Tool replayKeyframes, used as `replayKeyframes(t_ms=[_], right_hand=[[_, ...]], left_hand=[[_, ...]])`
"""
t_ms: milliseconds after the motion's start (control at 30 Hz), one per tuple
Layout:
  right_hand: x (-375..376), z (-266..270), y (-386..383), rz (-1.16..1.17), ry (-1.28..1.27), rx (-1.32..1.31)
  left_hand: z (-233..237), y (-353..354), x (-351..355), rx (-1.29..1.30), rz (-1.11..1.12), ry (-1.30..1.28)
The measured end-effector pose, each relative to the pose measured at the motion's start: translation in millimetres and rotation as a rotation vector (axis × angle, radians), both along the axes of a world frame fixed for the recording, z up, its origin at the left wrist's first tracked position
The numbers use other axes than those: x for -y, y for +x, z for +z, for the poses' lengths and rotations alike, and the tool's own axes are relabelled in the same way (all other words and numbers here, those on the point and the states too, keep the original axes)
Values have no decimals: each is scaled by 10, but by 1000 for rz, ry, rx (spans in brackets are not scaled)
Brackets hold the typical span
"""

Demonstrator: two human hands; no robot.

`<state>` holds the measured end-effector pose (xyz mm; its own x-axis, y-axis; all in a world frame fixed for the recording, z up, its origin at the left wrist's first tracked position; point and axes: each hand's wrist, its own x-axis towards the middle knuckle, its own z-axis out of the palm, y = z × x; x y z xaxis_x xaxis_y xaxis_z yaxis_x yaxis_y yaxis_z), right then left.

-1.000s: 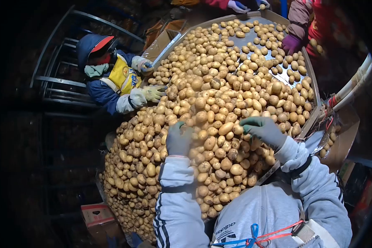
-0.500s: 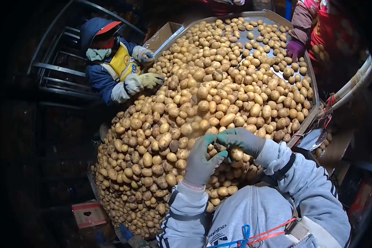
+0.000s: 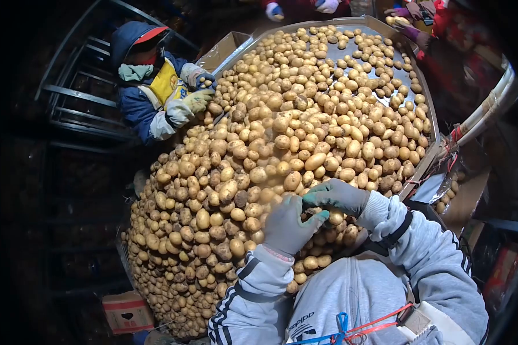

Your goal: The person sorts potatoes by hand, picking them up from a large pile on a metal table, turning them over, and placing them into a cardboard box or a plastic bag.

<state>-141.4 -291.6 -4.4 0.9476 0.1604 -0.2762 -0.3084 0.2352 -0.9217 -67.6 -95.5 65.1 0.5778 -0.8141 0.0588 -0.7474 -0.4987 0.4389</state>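
My left hand (image 3: 290, 225) and my right hand (image 3: 341, 197) wear grey gloves with green fingers and meet low over the near side of a big potato heap (image 3: 236, 190). The fingers of both are bent together, fingertips touching. What lies between the fingertips is mostly hidden. A pale potato (image 3: 336, 216) shows beneath the right palm and seems held there. Earth-stained potatoes lie close around both hands.
A rimmed metal table (image 3: 335, 53) bears the heap. One co-worker (image 3: 166, 86) stands at left; co-workers' hands (image 3: 406, 26) show at the far side. White poles (image 3: 486, 112) rise at right, a cardboard box (image 3: 128, 312) lies lower left.
My left hand has shifted slightly right and down; both hands stay together, and the dark lump between them is now hidden. The far-right co-worker's gloved hand has left the potatoes, moving back.
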Motion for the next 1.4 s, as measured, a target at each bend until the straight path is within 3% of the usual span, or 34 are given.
replayKeyframes(t_ms=[633, 933, 1033, 1167, 1267, 1333, 1400], right_hand=[[132, -48, -136, -60, 30, -114], [128, -148, -138, -135, -13, -81], [171, -111, -121, -148, -51, -62], [233, 51, -89, -166, -42, -139], [241, 25, -115, -210, 22, -94], [261, 28, -155, -257, 87, -76], [362, -65, -190, -137, 34, -36]], left_hand=[[-32, -69, 213, -169, 0, 150], [-79, -241, 319, -12, -44, 20], [58, -197, 363, -231, -28, -65], [84, -103, 334, -311, 100, -18], [86, -8, 289, -130, 88, 91], [22, -14, 267, -211, 82, 22], [-31, -40, 264, -298, 69, -21]])
